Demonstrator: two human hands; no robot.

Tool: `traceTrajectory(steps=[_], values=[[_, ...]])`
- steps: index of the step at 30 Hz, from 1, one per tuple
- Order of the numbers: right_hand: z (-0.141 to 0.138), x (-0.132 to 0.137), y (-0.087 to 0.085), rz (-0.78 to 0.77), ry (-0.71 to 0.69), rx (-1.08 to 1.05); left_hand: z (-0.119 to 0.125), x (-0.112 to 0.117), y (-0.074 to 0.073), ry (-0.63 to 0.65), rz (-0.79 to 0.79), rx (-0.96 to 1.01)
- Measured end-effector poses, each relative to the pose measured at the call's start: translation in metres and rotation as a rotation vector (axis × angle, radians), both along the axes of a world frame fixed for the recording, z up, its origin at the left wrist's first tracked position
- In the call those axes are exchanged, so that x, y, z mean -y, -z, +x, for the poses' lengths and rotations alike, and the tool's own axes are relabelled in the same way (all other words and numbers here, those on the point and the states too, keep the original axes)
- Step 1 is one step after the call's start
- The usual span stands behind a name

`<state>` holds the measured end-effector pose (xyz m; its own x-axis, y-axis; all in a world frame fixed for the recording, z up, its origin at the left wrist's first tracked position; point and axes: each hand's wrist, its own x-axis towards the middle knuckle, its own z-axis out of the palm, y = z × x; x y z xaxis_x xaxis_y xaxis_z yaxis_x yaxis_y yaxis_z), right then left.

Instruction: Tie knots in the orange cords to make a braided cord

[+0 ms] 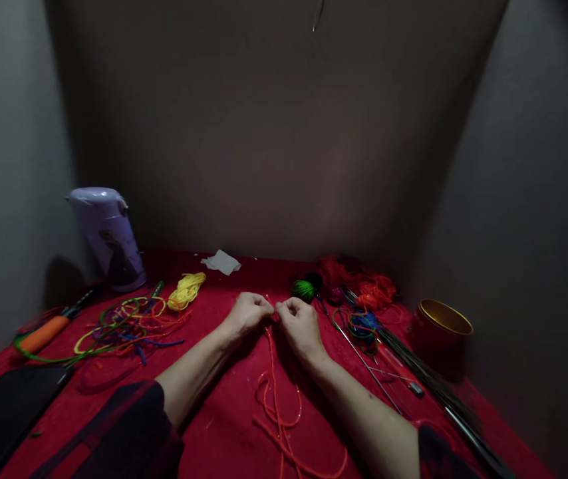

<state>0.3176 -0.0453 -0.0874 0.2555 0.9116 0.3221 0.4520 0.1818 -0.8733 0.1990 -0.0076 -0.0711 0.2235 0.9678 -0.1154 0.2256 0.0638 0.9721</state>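
My left hand (251,313) and my right hand (300,326) meet over the middle of the red cloth (214,426), fingertips pinched close together. Between them runs an orange-red cord (273,372), both hands closed on it. Below the hands the cord hangs down and lies in loose loops toward the near edge. A short end of it pokes up just above the fingers. The exact spot where the fingertips grip is small and partly hidden by the fingers.
Left: a purple flask (109,233), yellow yarn (187,291), tangled coloured cords (129,322), an orange-handled tool (47,332), a black flat object (14,412). White paper (221,261) lies behind. Right: green yarn (303,289), orange yarn (374,293), thin rods (364,359), a gold-rimmed container (441,326).
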Motion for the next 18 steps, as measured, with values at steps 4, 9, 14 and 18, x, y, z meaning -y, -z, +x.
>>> traceTrajectory(steps=[4,9,14,18], values=[[0.001,0.001,-0.001,0.022,0.003,-0.094,0.000,0.005,-0.009,0.000,-0.071,0.023],[-0.003,0.013,-0.007,0.043,-0.011,0.066,0.003,0.007,-0.017,-0.030,-0.122,0.056],[-0.012,0.027,-0.008,0.114,-0.050,0.518,0.003,0.005,-0.020,-0.057,-0.156,0.093],[-0.013,0.031,-0.006,0.158,-0.088,0.677,0.000,0.005,-0.022,-0.016,-0.179,0.124]])
